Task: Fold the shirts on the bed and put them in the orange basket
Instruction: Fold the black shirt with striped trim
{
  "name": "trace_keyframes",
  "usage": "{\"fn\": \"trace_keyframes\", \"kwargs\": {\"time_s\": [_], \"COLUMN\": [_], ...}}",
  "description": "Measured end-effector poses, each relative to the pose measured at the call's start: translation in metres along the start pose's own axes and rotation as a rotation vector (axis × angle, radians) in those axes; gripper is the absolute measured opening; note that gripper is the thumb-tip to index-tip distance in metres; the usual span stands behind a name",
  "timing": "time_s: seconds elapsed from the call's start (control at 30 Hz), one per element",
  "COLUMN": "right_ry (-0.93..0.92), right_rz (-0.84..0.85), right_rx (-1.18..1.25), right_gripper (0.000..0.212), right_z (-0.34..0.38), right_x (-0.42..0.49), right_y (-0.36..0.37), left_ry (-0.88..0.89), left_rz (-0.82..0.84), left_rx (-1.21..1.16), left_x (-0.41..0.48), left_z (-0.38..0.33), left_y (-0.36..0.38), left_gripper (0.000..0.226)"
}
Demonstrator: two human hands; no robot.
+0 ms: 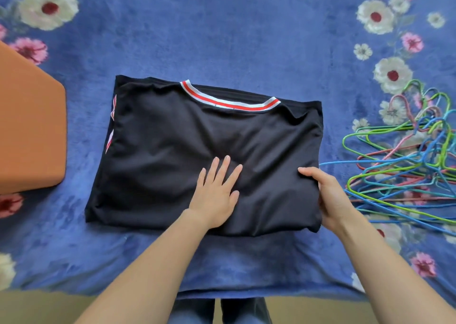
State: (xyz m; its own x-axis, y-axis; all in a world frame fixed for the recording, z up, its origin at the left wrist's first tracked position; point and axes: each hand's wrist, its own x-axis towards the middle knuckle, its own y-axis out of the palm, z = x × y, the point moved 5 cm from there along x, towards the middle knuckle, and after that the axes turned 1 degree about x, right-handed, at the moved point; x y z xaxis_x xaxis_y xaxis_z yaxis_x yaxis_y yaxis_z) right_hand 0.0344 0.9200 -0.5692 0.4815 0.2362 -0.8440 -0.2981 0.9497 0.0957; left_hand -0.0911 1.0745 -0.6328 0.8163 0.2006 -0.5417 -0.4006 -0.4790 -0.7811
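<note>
Now the black shirt [172,150] lies partly folded in the middle of the bed [222,27], collar away from the person. The left hand [217,195] presses flat on it, fingers straight and spread; the right hand [330,197] grips its right edge, thumb on top. The orange basket [29,131] stands just left, coloured hangers [407,163] right.

The basket [32,126] runs off the left edge, and its opening is out of sight. The hangers [407,165] are cut off by the right edge and too tangled to count. Of the right grip [330,197] only the thumb shows on top; its fingers are hidden under the shirt [185,131]. The legs [219,311] are cut off by the bottom edge.
</note>
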Motion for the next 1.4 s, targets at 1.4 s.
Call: {"fn": "trace_keyframes", "kwargs": {"time_s": [1.4], "right_ry": [-0.951], "right_rz": [0.208], "right_rx": [-1.518], "right_gripper": [0.056], "right_z": [-0.021], "right_x": [0.071], "right_y": [0.346], "left_ry": [-0.665], "left_rz": [-0.587], "left_rx": [-0.894], "left_x": [-0.100], "left_z": [0.210], "left_y": [-0.068], "left_gripper": [0.011]}}
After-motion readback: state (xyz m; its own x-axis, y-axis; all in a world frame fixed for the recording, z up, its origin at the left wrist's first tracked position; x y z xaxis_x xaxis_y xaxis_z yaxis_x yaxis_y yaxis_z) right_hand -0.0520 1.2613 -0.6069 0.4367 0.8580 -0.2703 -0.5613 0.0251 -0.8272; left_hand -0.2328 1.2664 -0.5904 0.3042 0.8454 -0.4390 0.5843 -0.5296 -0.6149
